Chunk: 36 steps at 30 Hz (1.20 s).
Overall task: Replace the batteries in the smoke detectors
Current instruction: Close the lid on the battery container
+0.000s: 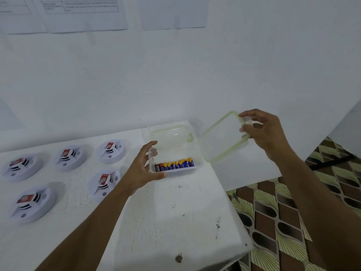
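A clear plastic box (192,151) stands near the table's right edge with a row of blue-and-yellow batteries (175,164) lying along its front wall. My left hand (143,167) grips the box's left end, thumb along the front. My right hand (261,132) pinches the right edge of the box's clear lid (220,137), which has a green seal and hangs tilted in the air just right of the box. Several white round smoke detectors (111,150) lie on the left of the table, each showing a red battery in its back.
The white table (166,216) ends just right of the box, with patterned floor (283,212) beyond and below. A white wall stands close behind, with paper sheets (86,14) pinned at top left. Small dark marks dot the tabletop near the front edge.
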Each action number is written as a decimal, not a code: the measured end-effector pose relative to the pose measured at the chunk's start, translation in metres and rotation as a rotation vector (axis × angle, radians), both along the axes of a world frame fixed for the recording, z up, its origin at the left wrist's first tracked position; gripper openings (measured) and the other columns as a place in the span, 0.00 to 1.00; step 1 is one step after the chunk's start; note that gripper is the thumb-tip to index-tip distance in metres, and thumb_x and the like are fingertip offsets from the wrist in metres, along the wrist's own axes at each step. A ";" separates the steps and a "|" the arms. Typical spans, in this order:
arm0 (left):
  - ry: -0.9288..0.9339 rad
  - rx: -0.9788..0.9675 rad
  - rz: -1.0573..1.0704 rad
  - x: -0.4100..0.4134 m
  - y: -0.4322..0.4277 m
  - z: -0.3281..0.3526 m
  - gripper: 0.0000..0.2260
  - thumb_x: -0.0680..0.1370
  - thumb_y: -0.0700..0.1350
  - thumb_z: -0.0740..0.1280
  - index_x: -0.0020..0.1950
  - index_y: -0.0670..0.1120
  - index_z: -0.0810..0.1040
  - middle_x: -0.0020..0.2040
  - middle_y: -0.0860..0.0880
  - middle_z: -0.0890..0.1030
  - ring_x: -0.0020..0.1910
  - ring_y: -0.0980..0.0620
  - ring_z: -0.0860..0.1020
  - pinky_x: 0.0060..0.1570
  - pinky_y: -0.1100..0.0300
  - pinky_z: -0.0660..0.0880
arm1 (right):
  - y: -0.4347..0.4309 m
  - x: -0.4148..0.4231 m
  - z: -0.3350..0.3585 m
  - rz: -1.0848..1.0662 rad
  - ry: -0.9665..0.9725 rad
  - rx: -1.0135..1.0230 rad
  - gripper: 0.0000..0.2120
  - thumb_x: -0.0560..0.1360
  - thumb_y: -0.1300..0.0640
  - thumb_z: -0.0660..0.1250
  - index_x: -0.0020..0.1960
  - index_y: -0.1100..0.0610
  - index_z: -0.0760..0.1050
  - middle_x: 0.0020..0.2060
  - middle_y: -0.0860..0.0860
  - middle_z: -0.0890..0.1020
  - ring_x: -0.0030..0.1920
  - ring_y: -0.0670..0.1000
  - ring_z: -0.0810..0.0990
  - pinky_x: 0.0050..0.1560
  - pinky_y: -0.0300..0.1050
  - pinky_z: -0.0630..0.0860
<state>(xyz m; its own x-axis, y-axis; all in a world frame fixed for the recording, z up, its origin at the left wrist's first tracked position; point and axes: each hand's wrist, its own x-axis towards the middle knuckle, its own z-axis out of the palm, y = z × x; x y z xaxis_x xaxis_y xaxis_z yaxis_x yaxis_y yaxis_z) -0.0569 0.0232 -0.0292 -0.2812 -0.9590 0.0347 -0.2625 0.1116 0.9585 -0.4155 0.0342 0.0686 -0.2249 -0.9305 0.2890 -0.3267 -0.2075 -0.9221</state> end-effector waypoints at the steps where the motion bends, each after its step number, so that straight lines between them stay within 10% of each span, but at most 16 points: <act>1: 0.003 0.012 -0.005 0.001 0.000 0.000 0.43 0.64 0.43 0.81 0.73 0.61 0.62 0.70 0.53 0.69 0.71 0.56 0.68 0.66 0.54 0.71 | 0.001 0.001 0.007 -0.012 -0.002 -0.031 0.15 0.70 0.70 0.71 0.49 0.52 0.83 0.48 0.53 0.83 0.40 0.58 0.84 0.46 0.63 0.82; 11: 0.001 -0.125 0.031 0.008 0.002 0.017 0.39 0.66 0.62 0.75 0.73 0.64 0.61 0.73 0.59 0.67 0.71 0.61 0.66 0.68 0.60 0.65 | 0.003 0.060 0.015 0.119 -0.283 -0.063 0.14 0.71 0.73 0.69 0.52 0.59 0.80 0.47 0.60 0.81 0.42 0.59 0.82 0.42 0.52 0.82; 18: 0.163 -0.094 0.167 0.017 0.007 0.035 0.16 0.78 0.40 0.68 0.64 0.54 0.76 0.57 0.50 0.80 0.49 0.45 0.82 0.47 0.54 0.81 | 0.000 0.100 -0.024 0.213 -0.363 0.123 0.14 0.71 0.73 0.69 0.52 0.59 0.80 0.48 0.59 0.83 0.44 0.61 0.83 0.47 0.58 0.82; 27: 0.300 -0.117 0.260 0.030 0.008 0.042 0.28 0.76 0.30 0.67 0.72 0.51 0.66 0.51 0.42 0.77 0.40 0.49 0.80 0.44 0.49 0.82 | -0.015 0.100 -0.036 0.136 0.117 0.056 0.24 0.76 0.63 0.70 0.66 0.42 0.72 0.42 0.48 0.86 0.32 0.47 0.75 0.42 0.34 0.73; 36: 0.487 -0.062 0.254 0.024 -0.002 0.045 0.13 0.83 0.45 0.60 0.67 0.49 0.71 0.54 0.43 0.80 0.60 0.47 0.79 0.60 0.53 0.76 | -0.015 0.090 -0.032 0.236 -0.384 0.128 0.22 0.80 0.65 0.59 0.70 0.49 0.70 0.52 0.58 0.85 0.49 0.59 0.84 0.54 0.50 0.80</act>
<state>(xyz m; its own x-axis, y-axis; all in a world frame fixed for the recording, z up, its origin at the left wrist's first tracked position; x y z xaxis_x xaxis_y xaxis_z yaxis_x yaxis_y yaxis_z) -0.0332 0.0214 0.0154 0.0218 -0.9867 0.1612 0.1838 0.1625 0.9694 -0.3258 0.0195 0.0369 -0.0708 -0.9919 0.1055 0.0859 -0.1114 -0.9901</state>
